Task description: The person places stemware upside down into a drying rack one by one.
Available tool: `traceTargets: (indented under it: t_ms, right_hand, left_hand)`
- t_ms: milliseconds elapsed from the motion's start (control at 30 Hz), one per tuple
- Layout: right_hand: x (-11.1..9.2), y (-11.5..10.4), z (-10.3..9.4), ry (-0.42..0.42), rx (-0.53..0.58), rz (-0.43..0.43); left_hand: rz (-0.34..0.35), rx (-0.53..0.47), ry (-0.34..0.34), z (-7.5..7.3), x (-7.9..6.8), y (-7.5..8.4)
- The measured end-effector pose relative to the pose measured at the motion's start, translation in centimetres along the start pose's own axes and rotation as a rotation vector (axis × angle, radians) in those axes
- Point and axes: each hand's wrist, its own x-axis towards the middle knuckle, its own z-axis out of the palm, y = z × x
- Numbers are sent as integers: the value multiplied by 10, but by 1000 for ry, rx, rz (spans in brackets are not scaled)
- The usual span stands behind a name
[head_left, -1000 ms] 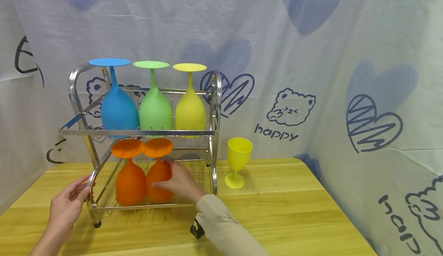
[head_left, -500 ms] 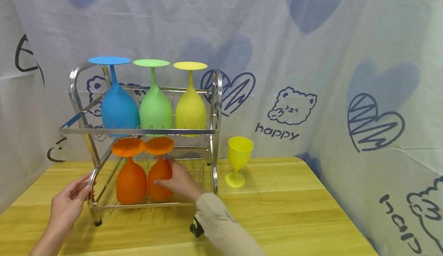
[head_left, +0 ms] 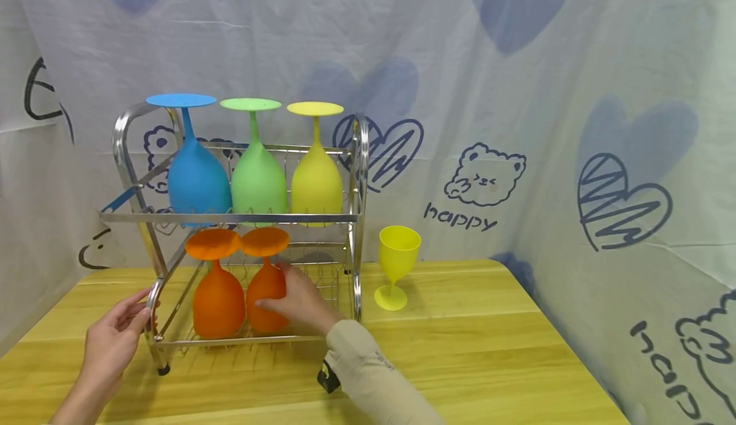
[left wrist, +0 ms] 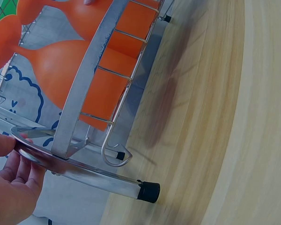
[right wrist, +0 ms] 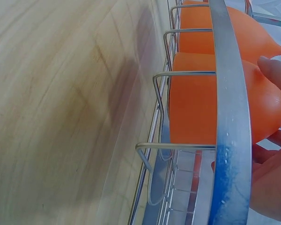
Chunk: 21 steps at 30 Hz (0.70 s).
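Note:
My right hand (head_left: pixel 300 301) grips the bowl of an orange goblet (head_left: pixel 266 287), which stands upside down on the lower tier of a metal rack (head_left: pixel 253 342). Its thumb lies across the front of the bowl; the other fingers go behind it, partly hidden. Beside it on the left stands a second upturned orange goblet (head_left: pixel 218 303). My left hand (head_left: pixel 110 342) holds the rack's left front leg; in the left wrist view the thumb and fingers (left wrist: pixel 21 173) pinch the curved tube. On the upper tier, blue (head_left: pixel 198 179), green (head_left: pixel 259 185) and yellow (head_left: pixel 317 185) goblets stand upside down.
A bright yellow goblet (head_left: pixel 399 252) stands upright on the wooden table (head_left: pixel 483 348), right of the rack. A pale curtain (head_left: pixel 437 41) with hearts and bear drawings hangs behind and along both sides. Black caps (left wrist: pixel 149 191) cover the rack's feet.
Both hands keep their places on the goblet and the rack leg. The held orange goblet has shifted very slightly to the right; the other goblets stay put.

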Motion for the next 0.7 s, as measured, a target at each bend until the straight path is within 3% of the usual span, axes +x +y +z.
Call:
traceTargets:
  t_ms: [333,700]
  right_hand:
    - [-7,-6,-4,36,-34,45]
    - [-42,-25,-20,99,-56,12]
  left_hand:
    - [-1,-14,-4,0,0,-1]
    - [7,-1,-7,-1,0,0]
